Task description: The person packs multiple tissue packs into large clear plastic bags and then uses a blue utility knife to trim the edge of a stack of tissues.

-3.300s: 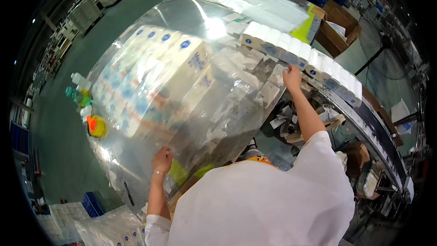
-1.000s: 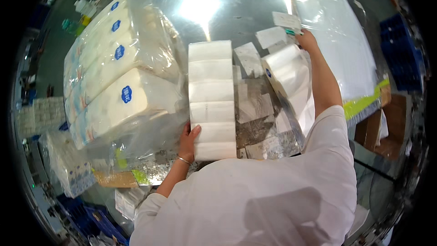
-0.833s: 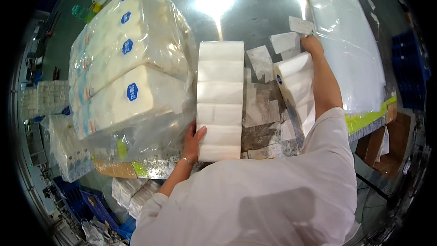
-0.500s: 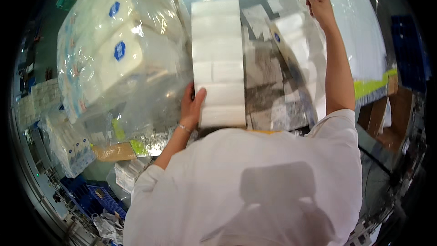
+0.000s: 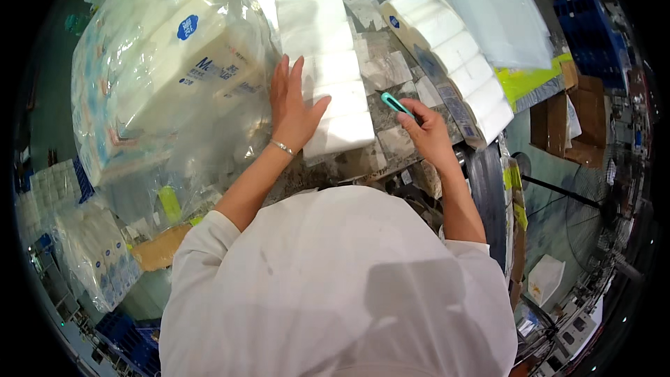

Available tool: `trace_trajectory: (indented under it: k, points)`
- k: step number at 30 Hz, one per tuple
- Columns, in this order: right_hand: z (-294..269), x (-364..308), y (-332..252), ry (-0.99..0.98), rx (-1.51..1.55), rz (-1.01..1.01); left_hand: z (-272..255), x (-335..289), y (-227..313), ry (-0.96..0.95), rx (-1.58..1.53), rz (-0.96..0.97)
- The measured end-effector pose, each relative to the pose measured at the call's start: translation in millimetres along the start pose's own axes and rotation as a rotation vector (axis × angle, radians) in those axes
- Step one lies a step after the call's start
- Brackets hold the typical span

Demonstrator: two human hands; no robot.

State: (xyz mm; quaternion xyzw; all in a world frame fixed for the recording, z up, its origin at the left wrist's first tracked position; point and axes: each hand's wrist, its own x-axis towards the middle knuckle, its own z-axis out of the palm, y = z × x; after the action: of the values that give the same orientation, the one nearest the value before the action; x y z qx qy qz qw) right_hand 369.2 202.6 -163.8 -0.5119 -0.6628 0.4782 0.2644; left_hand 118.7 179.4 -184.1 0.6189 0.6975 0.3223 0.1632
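A long row of white tissue packs [image 5: 321,70] lies lengthwise in front of me on the worktable. My left hand [image 5: 296,108] rests along its left side, fingers stretched out and the thumb on top. To the right of the row, my right hand [image 5: 427,132] is closed around a teal utility knife [image 5: 396,102], whose end points up and left over the littered tabletop. Whether the blade is out is too small to tell. Farther right lies a second row of tissue packs [image 5: 457,52], tilted, with a printed side facing me.
A large clear bag of tissue packs [image 5: 153,77] fills the left side. Clear plastic sheets [image 5: 492,14] lie at the far right. Paper scraps [image 5: 384,63] cover the tabletop between the rows. Beyond the right edge are a cardboard box [image 5: 585,122] and blue crates [image 5: 590,24].
My right hand has come back from the far right with the utility knife, nearer to the middle row. My left hand has moved up along that row, its fingers now spread.
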Motion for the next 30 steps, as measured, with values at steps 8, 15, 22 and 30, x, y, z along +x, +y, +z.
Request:
trace_trajectory:
  k: [8, 15, 22, 30]
  points:
    - [13, 3, -13, -0.011, -0.051, 0.043, 20, 25, -7, -0.163, 0.143, 0.037]
    - [6, 3, -22, -0.022, -0.135, 0.137, 17, 29, -6, -0.249, 0.079, -0.013]
    - [6, 10, -19, -0.011, -0.280, 0.043, 16, 32, 9, -0.252, 0.203, -0.076]
    - [7, 16, -25, 0.036, -0.412, -0.058, 17, 31, 7, -0.239, 0.180, -0.066]
